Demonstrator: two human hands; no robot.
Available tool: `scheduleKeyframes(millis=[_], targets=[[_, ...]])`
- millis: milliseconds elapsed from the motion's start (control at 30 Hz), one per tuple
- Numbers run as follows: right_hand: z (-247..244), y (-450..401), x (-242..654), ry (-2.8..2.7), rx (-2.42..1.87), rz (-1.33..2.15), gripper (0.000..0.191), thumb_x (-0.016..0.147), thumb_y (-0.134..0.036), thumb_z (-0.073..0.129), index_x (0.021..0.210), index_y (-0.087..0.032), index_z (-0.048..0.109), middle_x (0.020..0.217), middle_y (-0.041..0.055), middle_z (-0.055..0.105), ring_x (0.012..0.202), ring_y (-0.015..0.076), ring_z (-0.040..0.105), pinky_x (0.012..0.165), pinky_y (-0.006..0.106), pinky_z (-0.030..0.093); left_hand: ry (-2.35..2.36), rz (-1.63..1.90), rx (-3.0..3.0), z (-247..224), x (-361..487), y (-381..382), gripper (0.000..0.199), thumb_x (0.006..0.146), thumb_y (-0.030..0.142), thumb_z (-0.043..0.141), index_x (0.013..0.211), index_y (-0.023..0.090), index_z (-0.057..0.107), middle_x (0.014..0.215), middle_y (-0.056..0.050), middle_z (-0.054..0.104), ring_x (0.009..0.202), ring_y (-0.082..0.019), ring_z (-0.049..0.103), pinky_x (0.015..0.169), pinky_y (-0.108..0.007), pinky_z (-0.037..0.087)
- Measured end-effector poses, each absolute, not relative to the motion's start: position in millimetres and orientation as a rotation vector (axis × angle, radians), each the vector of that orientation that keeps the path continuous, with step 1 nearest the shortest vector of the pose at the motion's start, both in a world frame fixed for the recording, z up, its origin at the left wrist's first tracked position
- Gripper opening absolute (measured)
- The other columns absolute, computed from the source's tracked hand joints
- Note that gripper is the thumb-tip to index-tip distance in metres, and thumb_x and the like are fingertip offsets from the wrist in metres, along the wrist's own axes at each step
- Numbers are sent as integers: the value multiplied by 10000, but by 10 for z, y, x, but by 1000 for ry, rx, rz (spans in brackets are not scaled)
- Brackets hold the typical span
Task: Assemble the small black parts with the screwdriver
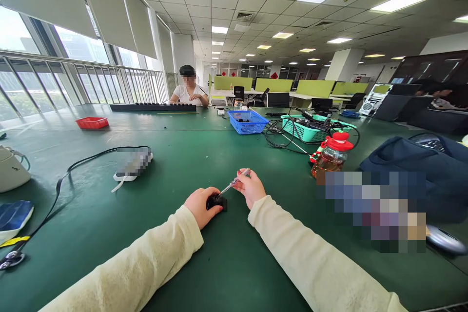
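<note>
On the green tabletop, my left hand [202, 206] is closed around a small black block-like part [220, 202], with fingers along its far side and the thumb on its near side. My right hand [250, 187] pinches a thin screwdriver [233, 183] with a clear handle. The tool slants down to the left, and its tip meets the top of the black part. What the tip touches there is too small to make out.
A blue basket [248, 127] with black pieces, a green basket [310, 134] of cables and a red tray [92, 123] stand farther back. A red-lidded bottle [331, 156] and dark bag [420, 170] are right; a white device [133, 165] lies left. Another person [188, 91] sits opposite.
</note>
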State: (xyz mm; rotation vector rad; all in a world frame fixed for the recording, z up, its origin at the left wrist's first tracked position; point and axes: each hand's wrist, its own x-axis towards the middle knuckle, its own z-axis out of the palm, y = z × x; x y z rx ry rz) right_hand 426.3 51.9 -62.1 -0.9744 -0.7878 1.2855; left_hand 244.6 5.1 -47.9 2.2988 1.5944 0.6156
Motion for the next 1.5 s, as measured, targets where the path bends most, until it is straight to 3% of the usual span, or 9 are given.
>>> scheduleKeyframes(millis=[167, 500, 800, 1033, 1333, 1500], targets=[[-614, 524, 4273, -666, -978, 1367, 310, 672, -288, 766, 853, -224, 523, 625, -24, 620, 565, 176, 668, 587, 360, 576, 1590, 607, 2298, -479, 2459, 51, 335, 738, 324, 647, 1060, 233, 649, 941, -63, 692, 897, -240, 628, 840, -382, 507], [-570, 488, 4261, -638, -950, 1414, 271, 712, -236, 755, 771, -215, 491, 607, -33, 606, 555, 141, 655, 632, 323, 558, 1575, 626, 2276, -482, 2439, 60, 363, 725, 317, 667, 1073, 223, 622, 998, -63, 698, 937, -241, 628, 869, -379, 498], [-480, 438, 4266, -577, -971, 1475, 212, 764, -151, 679, 756, -204, 473, 569, -37, 582, 534, 130, 638, 608, 287, 546, 1599, 579, 2280, -471, 2448, 76, 307, 742, 335, 665, 1036, 247, 656, 934, -50, 689, 891, -232, 623, 818, -360, 494], [-478, 402, 4246, -764, -895, 1592, 258, 673, -193, 727, 750, -204, 481, 583, -42, 583, 538, 121, 615, 629, 296, 538, 1599, 592, 2283, -508, 2446, 94, 329, 721, 255, 680, 1049, 245, 652, 951, -45, 695, 919, -218, 624, 853, -344, 489], [-464, 331, 4187, -1046, -834, 1681, 359, 591, -284, 775, 842, -197, 533, 605, -60, 562, 522, 92, 534, 595, 302, 509, 1598, 566, 2300, -437, 2449, 50, 329, 737, 285, 687, 1060, 230, 652, 976, -52, 705, 959, -230, 629, 889, -367, 495], [-386, 342, 4226, -928, -736, 1407, 442, 638, -297, 750, 993, -233, 495, 647, -69, 571, 587, 114, 571, 641, 333, 542, 1578, 614, 2347, -479, 2434, 32, 390, 706, 180, 664, 1093, 227, 643, 983, -55, 696, 975, -231, 628, 912, -367, 490]])
